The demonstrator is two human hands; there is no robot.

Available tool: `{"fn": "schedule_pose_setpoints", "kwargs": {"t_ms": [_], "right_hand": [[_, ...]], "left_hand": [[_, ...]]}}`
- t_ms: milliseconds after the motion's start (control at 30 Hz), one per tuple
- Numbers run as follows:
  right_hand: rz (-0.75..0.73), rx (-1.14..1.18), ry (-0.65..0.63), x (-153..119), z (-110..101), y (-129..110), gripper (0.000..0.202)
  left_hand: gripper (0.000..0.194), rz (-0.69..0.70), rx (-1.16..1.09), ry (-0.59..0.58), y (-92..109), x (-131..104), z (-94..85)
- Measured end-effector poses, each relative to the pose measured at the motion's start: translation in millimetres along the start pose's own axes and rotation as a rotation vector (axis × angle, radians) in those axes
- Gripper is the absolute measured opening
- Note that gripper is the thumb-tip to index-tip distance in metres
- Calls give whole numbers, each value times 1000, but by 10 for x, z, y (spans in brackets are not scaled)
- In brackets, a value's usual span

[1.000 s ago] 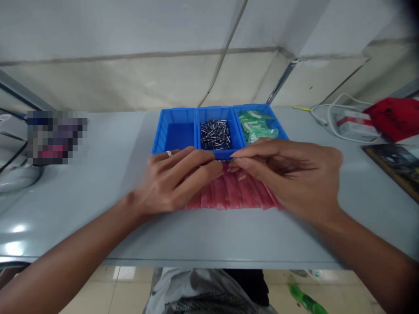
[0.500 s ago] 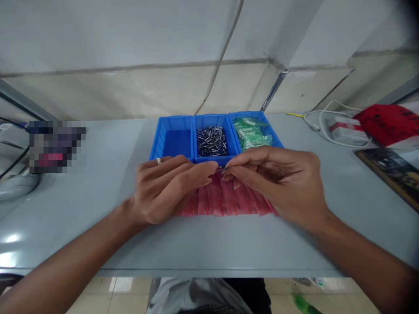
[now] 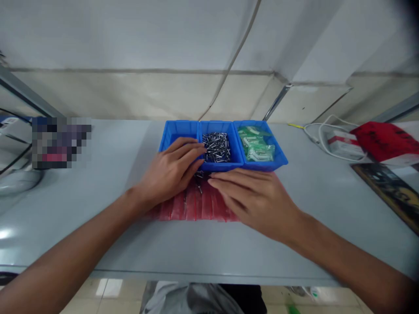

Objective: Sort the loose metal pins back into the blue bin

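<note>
Curled over the front left of the blue middle bin (image 3: pixel 224 165), my left hand (image 3: pixel 175 168) has its fingers close together, their tips beside the metal pins (image 3: pixel 216 147); anything inside its grip is hidden. My right hand (image 3: pixel 252 192) is pinched in front of the bins, with a tiny dark thing at its fingertips, too small to name. Between the hands, a few loose metal pins (image 3: pixel 199 181) lie over a row of red plastic bags (image 3: pixel 193 205). Both hands partly cover the bags.
The blue left bin (image 3: pixel 181 126) is partly covered by my left hand. Green packets (image 3: pixel 257 146) fill the right bin. A white cable (image 3: pixel 322 131), a small box (image 3: pixel 345 144), red cloth (image 3: pixel 386 141) and a dark board (image 3: pixel 389 192) are at the right.
The view has shifted. My left hand has moved up to the bins, away from my right hand, which now lies lower with its back turned up. Loose pins between them have come into view.
</note>
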State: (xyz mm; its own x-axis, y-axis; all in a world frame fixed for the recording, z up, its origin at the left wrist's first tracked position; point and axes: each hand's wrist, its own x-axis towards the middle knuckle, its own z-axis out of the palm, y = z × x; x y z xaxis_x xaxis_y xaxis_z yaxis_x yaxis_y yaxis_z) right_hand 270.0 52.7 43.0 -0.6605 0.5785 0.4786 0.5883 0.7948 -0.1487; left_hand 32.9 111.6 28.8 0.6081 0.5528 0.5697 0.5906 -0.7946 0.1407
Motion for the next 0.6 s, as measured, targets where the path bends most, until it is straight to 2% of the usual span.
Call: {"fn": "schedule_pose_setpoints", "kwargs": {"t_ms": [100,200,300,433,600], "right_hand": [[11,-240,-198,135,63,-173,31],[8,-377,-303,266,117,-347,32],[-8,-445,-353,353,198,-426,29],[36,-443,-383,452,323,-388,25],[55,-416,-467,593,316,-359,23]], "left_hand": [[30,-16,-75,-1,-50,-22,50],[31,-21,-90,25,-72,-29,65],[31,-2,-80,15,-86,-23,57],[34,-12,-59,-22,-137,-23,39],[40,58,2,-30,-236,-53,49]]}}
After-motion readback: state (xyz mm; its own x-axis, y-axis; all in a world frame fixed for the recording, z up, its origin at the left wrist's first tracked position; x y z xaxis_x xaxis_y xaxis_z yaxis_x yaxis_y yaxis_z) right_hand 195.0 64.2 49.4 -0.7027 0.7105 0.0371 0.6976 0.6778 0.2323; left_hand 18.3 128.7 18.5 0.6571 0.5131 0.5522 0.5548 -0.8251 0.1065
